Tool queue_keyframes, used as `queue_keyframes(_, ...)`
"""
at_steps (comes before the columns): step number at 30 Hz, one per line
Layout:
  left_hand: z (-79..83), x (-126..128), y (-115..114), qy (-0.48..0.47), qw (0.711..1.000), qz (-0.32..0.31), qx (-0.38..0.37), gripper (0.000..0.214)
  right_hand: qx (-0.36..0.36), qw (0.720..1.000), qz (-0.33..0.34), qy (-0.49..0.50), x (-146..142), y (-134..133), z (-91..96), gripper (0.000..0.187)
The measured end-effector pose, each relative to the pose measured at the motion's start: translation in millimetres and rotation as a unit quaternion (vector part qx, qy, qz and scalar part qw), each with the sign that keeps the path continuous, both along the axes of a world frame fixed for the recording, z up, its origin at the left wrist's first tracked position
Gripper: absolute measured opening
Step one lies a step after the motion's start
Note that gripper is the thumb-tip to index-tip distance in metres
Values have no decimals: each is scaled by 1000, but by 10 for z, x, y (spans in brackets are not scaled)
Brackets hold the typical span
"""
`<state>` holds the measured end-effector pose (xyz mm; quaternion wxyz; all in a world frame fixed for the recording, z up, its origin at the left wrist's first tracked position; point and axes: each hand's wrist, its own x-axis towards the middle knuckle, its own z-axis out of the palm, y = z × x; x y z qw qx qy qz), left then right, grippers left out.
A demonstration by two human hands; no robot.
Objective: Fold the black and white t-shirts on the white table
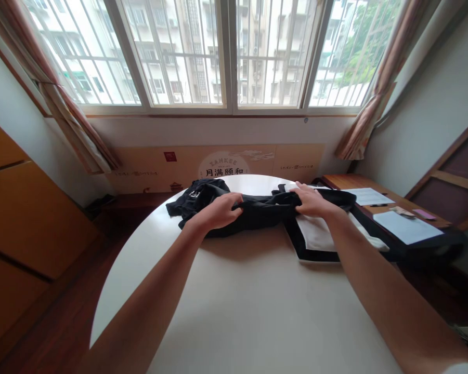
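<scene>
A black garment (263,212), seemingly a shirt with a small white print at its left end, stretches across the far part of the white round table (249,301). My left hand (224,209) is closed on its near edge around the middle. Toward its right end, my right hand (310,200) grips the cloth between thumb and fingers. Under my right hand and forearm lies a white cloth (320,234) on top of a flat black piece (296,244). The bunched left part of the garment rests on the tabletop.
Beyond the table's right side stands a wooden desk (339,182) with white papers (407,227) on it. A wooden chair back (452,171) leans at the far right. An orange-brown cabinet (35,218) is on the left. Behind the table, a printed cardboard panel (148,163) lines the wall below the window.
</scene>
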<state>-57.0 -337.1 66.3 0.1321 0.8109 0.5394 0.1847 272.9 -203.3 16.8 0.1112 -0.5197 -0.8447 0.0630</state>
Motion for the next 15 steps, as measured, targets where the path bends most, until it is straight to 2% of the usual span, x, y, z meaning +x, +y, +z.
queue_keyframes(1,-78,-23,50,12,1000,26,1,25,-7,1000,3,10,-41,-14,-9,64)
queue_keyframes(3,-209,-44,120,40,996,68,-51,25,-25,999,16,35,-93,-48,8,39)
queue_keyframes(6,-256,7,111,44,990,83,-104,27,-52,994,49,88,-84,-117,142,18)
queue_keyframes(9,-133,168,-22,27,988,36,-147,28,-73,984,81,143,-7,-236,393,17)
queue_keyframes(11,-7,321,-162,12,979,-21,-202,28,-129,967,102,197,62,-359,594,19)
queue_keyframes(15,325,574,-530,-75,944,-160,-280,30,-268,893,117,342,277,-695,991,30)
